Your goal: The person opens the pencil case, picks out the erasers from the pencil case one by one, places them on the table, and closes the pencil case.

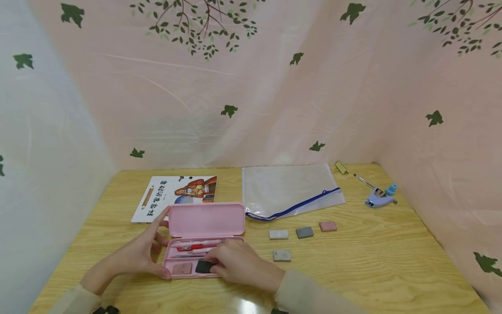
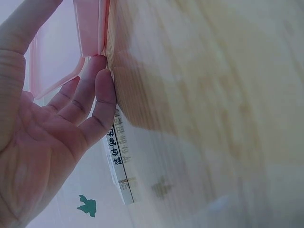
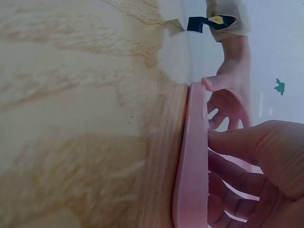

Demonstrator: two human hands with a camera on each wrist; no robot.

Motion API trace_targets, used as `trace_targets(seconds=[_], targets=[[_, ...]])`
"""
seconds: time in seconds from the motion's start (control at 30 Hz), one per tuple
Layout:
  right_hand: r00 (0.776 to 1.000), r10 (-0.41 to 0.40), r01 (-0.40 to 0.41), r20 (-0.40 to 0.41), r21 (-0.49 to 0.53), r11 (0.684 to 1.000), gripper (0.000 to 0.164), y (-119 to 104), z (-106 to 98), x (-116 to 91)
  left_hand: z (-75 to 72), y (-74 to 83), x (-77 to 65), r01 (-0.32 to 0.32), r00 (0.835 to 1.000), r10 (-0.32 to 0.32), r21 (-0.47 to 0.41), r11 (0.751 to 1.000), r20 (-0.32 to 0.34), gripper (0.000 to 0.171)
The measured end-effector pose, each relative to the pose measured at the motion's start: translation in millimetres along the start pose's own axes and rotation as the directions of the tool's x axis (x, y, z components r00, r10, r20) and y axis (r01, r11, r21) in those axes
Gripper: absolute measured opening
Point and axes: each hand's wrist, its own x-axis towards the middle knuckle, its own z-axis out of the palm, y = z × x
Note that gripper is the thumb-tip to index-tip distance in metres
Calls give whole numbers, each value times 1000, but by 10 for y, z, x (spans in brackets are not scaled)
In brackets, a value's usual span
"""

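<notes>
A pink pencil case (image 1: 206, 221) lies with its lid raised toward the back. Red, pink and white pens (image 1: 199, 247) fill its rear compartment. In the front compartment sits a pink eraser (image 1: 182, 268), with a black eraser (image 1: 202, 267) to the right of it. My right hand (image 1: 239, 261) pinches the black eraser at its right end, down in the case; its palm hides the case's right part. My left hand (image 1: 143, 248) spans the case's left end and holds it, thumb at the front corner and forefinger up at the lid's edge. The left wrist view shows other fingers (image 2: 105, 92) against its side.
Several erasers (image 1: 278, 234) lie on the table right of the case. Behind are a booklet (image 1: 158, 192) and a clear zip pouch (image 1: 288, 189). At the back right are a gold binder clip (image 1: 341, 168) and a lilac holder (image 1: 378, 199) with a blue-capped item.
</notes>
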Motion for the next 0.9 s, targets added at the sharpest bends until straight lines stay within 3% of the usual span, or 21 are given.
trace_targets(seconds=[0.33, 0.57, 0.77, 0.9], targets=[[1000, -14, 13, -17, -91, 996, 17, -32, 34, 43, -2, 24, 0, 19, 1000, -19, 0, 1000, 5, 145], [996, -89, 79, -23, -283, 956, 12, -90, 36, 65, -7, 6, 4, 18, 1000, -18, 6, 1000, -1, 147], [997, -69, 72, 24, -178, 981, 18, -65, 6, 85, -17, -13, 9, 9, 1000, -9, 7, 1000, -2, 147], [998, -58, 58, 7, -123, 991, 22, -32, 30, 84, -10, -19, 5, 10, 1000, -10, 5, 1000, -1, 147]])
